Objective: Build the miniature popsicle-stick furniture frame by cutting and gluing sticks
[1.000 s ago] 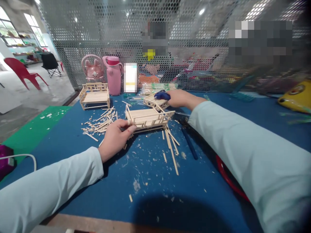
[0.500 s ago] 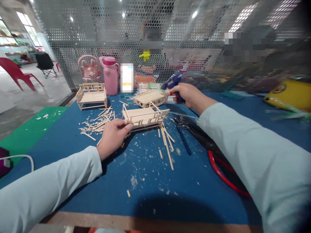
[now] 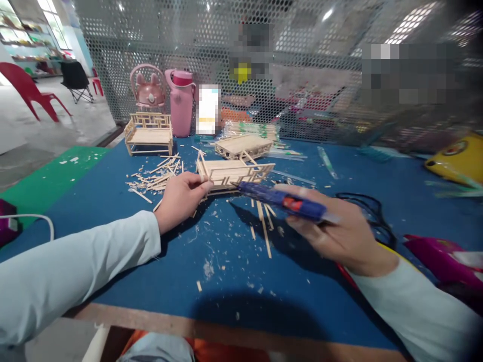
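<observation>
My left hand (image 3: 184,198) pinches the left front corner of a miniature wooden bench (image 3: 226,169) built from thin sticks. In my right hand (image 3: 339,231) is a blue hot glue gun (image 3: 281,198), slightly blurred. Its nozzle points left and is at the bench's front railing; whether it touches cannot be made out. Loose sticks (image 3: 261,213) lie under and in front of the bench. Just behind it rests a flat wooden stick piece (image 3: 243,146). Farther left stands a second miniature bench (image 3: 149,134).
A pile of stick offcuts (image 3: 160,176) lies left of the bench. At the back stand a pink bottle (image 3: 181,105) and a lit, blurred screen (image 3: 208,110) before a perforated metal panel (image 3: 302,30). Black cable (image 3: 372,206) and a magenta object (image 3: 441,254) are on the right.
My right hand has brought the glue gun from behind the bench toward me, to its front railing. My left hand still holds the bench corner. The camera view has shifted a little.
</observation>
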`<control>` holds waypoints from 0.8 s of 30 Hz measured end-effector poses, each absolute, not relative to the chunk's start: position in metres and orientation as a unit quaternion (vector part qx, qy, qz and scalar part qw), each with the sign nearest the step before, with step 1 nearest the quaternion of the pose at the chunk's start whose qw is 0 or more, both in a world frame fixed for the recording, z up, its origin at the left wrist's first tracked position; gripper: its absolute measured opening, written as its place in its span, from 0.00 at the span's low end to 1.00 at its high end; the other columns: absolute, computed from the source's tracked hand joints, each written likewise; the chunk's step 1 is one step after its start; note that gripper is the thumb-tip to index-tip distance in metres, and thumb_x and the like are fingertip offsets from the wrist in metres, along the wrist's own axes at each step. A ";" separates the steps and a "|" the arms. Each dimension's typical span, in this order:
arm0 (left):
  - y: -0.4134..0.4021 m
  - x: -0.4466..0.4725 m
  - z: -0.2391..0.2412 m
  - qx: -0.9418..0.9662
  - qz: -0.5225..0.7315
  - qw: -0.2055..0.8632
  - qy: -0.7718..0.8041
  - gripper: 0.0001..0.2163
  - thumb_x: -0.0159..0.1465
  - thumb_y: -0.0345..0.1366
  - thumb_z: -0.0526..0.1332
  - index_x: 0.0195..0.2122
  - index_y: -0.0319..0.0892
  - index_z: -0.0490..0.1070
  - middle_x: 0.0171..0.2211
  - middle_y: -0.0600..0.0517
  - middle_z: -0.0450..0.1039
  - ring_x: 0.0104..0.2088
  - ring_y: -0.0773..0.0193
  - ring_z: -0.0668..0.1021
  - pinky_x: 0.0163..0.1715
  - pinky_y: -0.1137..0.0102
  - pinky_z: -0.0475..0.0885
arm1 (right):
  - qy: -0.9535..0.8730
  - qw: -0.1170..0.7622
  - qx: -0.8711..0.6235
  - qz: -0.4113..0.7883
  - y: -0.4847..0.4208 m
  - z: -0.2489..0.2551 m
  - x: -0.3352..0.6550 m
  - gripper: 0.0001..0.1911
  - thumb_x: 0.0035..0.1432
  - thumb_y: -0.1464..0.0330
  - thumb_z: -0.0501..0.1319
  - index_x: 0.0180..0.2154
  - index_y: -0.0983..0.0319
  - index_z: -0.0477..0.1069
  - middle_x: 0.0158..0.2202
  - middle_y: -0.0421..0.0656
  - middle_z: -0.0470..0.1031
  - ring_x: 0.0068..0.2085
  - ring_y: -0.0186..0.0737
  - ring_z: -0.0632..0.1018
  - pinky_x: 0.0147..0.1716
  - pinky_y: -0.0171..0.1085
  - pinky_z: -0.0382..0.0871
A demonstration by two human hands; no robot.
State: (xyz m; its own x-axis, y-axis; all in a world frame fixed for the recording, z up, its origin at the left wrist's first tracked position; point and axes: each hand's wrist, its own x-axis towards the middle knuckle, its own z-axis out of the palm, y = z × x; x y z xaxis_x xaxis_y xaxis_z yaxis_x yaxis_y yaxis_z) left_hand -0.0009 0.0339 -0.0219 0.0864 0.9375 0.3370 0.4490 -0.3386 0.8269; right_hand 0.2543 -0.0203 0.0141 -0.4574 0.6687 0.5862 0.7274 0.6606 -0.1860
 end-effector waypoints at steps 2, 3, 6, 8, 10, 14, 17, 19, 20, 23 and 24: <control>0.034 -0.001 -0.022 0.683 0.447 0.270 0.510 0.10 0.58 0.38 0.60 0.23 0.40 0.75 0.22 0.52 0.73 0.23 0.67 0.69 0.26 0.69 0.61 | -0.873 0.277 -0.399 -0.055 -0.018 0.009 0.250 0.19 0.59 0.63 0.55 0.52 0.53 0.66 0.40 0.44 0.80 0.34 0.47 0.81 0.27 0.39 0.71; 0.033 -0.001 -0.022 0.683 0.448 0.269 0.511 0.11 0.58 0.38 0.60 0.23 0.40 0.75 0.22 0.52 0.73 0.23 0.67 0.69 0.26 0.69 0.61 | -0.875 0.270 -0.398 -0.057 -0.016 0.009 0.248 0.19 0.59 0.62 0.54 0.53 0.53 0.66 0.40 0.44 0.80 0.34 0.46 0.81 0.27 0.39 0.71; 0.033 0.000 -0.022 0.686 0.451 0.263 0.507 0.11 0.58 0.38 0.60 0.22 0.40 0.75 0.22 0.52 0.73 0.24 0.67 0.69 0.27 0.69 0.61 | -0.874 0.266 -0.403 -0.054 -0.013 0.009 0.244 0.19 0.60 0.61 0.53 0.53 0.55 0.67 0.39 0.44 0.80 0.33 0.46 0.81 0.26 0.39 0.71; 0.033 0.000 -0.022 0.690 0.452 0.260 0.503 0.11 0.58 0.37 0.59 0.21 0.40 0.74 0.22 0.52 0.72 0.24 0.67 0.69 0.27 0.69 0.61 | -0.873 0.267 -0.405 -0.048 -0.013 0.009 0.242 0.19 0.60 0.61 0.53 0.53 0.55 0.67 0.38 0.44 0.80 0.33 0.46 0.81 0.26 0.39 0.70; 0.033 0.000 -0.022 0.692 0.450 0.260 0.501 0.11 0.58 0.37 0.59 0.21 0.40 0.74 0.21 0.53 0.71 0.23 0.67 0.68 0.26 0.70 0.61 | -0.873 0.268 -0.406 -0.044 -0.013 0.008 0.241 0.19 0.60 0.61 0.54 0.53 0.55 0.67 0.37 0.44 0.80 0.32 0.46 0.80 0.25 0.39 0.70; 0.034 0.000 -0.022 0.687 0.453 0.267 0.502 0.11 0.58 0.38 0.59 0.21 0.40 0.73 0.19 0.54 0.70 0.23 0.68 0.68 0.26 0.70 0.61 | -0.871 0.265 -0.411 -0.045 -0.013 0.007 0.240 0.19 0.60 0.60 0.53 0.53 0.54 0.67 0.39 0.44 0.80 0.32 0.46 0.80 0.25 0.39 0.69; 0.034 0.000 -0.022 0.689 0.450 0.269 0.501 0.11 0.58 0.38 0.59 0.21 0.40 0.73 0.19 0.54 0.69 0.23 0.68 0.67 0.25 0.70 0.60 | -0.873 0.262 -0.410 -0.046 -0.012 0.007 0.239 0.19 0.60 0.61 0.53 0.52 0.55 0.67 0.38 0.45 0.80 0.32 0.46 0.80 0.25 0.38 0.69; 0.034 0.000 -0.022 0.689 0.451 0.267 0.501 0.11 0.58 0.38 0.59 0.21 0.40 0.74 0.20 0.53 0.70 0.23 0.68 0.67 0.26 0.70 0.61 | -0.874 0.261 -0.407 -0.049 -0.012 0.007 0.239 0.19 0.60 0.62 0.54 0.52 0.57 0.67 0.37 0.45 0.80 0.32 0.46 0.80 0.24 0.38 0.69; 0.034 0.000 -0.022 0.687 0.453 0.267 0.501 0.11 0.58 0.38 0.59 0.22 0.40 0.74 0.21 0.53 0.71 0.24 0.68 0.68 0.27 0.70 0.61 | -0.875 0.262 -0.404 -0.052 -0.012 0.006 0.239 0.19 0.60 0.62 0.54 0.51 0.57 0.68 0.36 0.45 0.80 0.31 0.46 0.80 0.24 0.38 0.69; 0.034 0.000 -0.022 0.684 0.456 0.272 0.501 0.11 0.58 0.38 0.59 0.22 0.40 0.75 0.21 0.53 0.72 0.24 0.67 0.69 0.27 0.70 0.61 | -0.876 0.264 -0.401 -0.054 -0.011 0.006 0.239 0.18 0.60 0.62 0.54 0.51 0.58 0.68 0.35 0.45 0.80 0.31 0.46 0.80 0.24 0.38 0.69; 0.034 0.000 -0.022 0.684 0.455 0.272 0.501 0.11 0.58 0.38 0.59 0.22 0.40 0.75 0.21 0.53 0.72 0.24 0.67 0.69 0.27 0.70 0.61 | -0.876 0.264 -0.399 -0.053 -0.011 0.006 0.239 0.18 0.60 0.62 0.54 0.51 0.58 0.68 0.35 0.45 0.80 0.31 0.46 0.80 0.24 0.38 0.69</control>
